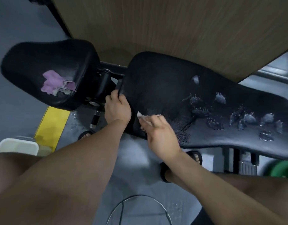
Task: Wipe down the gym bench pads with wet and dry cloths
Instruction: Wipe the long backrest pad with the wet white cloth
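Back pad (164, 85) wet; right hand (161, 133) presses cloth (144, 118).

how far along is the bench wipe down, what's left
Looks done: the left stretch of the long pad shows no droplets. In hand: the right hand presses a white cloth on the pad's near edge while the left hand grips its end. Left: water blotches toward the right end need wiping. A purple cloth lies on the seat pad; whether that pad is done can't be told.
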Demonstrator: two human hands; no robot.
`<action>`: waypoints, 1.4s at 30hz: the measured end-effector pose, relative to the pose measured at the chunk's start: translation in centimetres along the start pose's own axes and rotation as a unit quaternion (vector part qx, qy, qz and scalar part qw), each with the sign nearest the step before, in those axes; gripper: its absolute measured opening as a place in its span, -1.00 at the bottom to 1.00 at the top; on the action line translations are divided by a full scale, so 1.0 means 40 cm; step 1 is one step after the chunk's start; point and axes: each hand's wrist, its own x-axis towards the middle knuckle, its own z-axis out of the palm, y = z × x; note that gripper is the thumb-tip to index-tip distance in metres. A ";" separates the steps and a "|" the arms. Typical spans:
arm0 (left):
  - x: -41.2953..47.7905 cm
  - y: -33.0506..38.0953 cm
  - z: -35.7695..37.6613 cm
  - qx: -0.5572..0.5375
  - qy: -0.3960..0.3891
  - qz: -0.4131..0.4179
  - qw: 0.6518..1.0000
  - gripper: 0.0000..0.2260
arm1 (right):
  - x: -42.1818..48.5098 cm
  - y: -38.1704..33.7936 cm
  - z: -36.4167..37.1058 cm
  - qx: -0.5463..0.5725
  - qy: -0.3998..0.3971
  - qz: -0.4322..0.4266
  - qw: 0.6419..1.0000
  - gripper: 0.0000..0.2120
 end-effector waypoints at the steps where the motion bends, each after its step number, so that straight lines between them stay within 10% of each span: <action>1: -0.004 0.007 -0.010 0.003 -0.013 -0.002 1.000 -0.61 | -0.006 -0.008 -0.001 -0.006 -0.009 0.005 1.000 -0.53; 14: -0.070 -0.129 -0.177 -0.079 -0.185 0.031 0.979 -0.64 | 0.053 -0.031 0.006 -0.016 -0.044 -0.109 0.993 -0.48; 20: -0.082 -0.163 -0.176 -0.141 -0.186 0.018 0.972 -0.58 | 0.254 -0.037 0.033 -0.050 -0.005 0.038 0.998 -0.47; 28: -0.036 -0.180 -0.181 -0.171 -0.223 -0.015 0.960 -0.69 | 0.115 -0.051 0.011 -0.042 -0.062 -0.158 0.985 -0.57; 35: -0.053 -0.165 -0.241 -0.067 -0.100 0.032 0.992 -0.74 | 0.276 -0.089 0.016 -0.021 -0.066 -0.027 0.997 -0.67; 42: -0.075 -0.011 -0.210 0.002 -0.053 0.269 0.962 -0.73 | 0.152 -0.020 -0.064 0.054 0.098 0.100 0.989 -0.74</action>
